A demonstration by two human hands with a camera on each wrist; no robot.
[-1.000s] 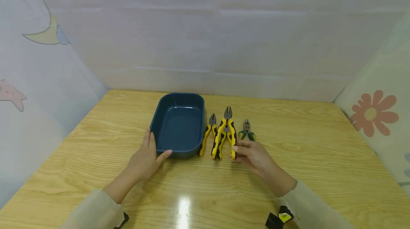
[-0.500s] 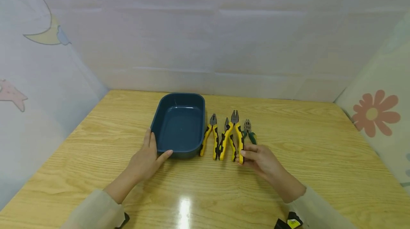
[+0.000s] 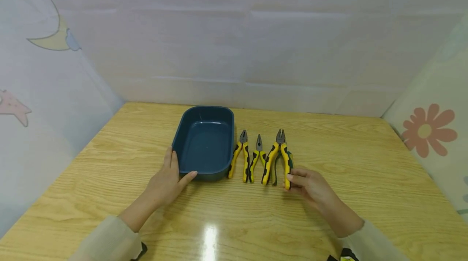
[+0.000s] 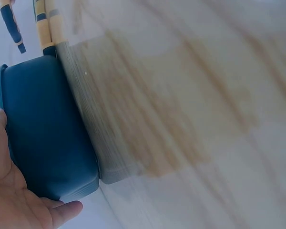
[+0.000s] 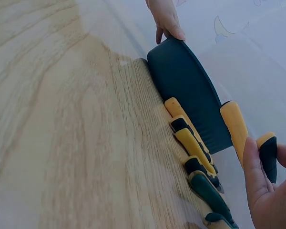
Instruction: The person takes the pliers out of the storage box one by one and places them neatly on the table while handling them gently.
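My left hand [image 3: 164, 182] rests at the near left corner of a dark blue rectangular container [image 3: 206, 147], straight fingers along its side and thumb on the near rim. My right hand [image 3: 315, 188] pinches one handle of yellow-and-black pliers [image 3: 280, 138]. These pliers are raised with handles spread, over green-handled pliers [image 5: 207, 193] that they largely cover in the head view. Between them and the container lie yellow-and-black combination pliers [image 3: 245, 161] and smaller needle-nose pliers [image 3: 259, 144], side by side. The container's inside shows nothing in it.
The wooden table [image 3: 234, 220] bears everything. A pale cloth wall [image 3: 234, 50] rises behind it, with printed side walls left and right. The combination pliers lie close against the container's right side.
My right hand has moved right with the held pliers, from over the needle-nose pliers to over the green-handled ones. The needle-nose pliers are now uncovered. My left hand and the container stay put.
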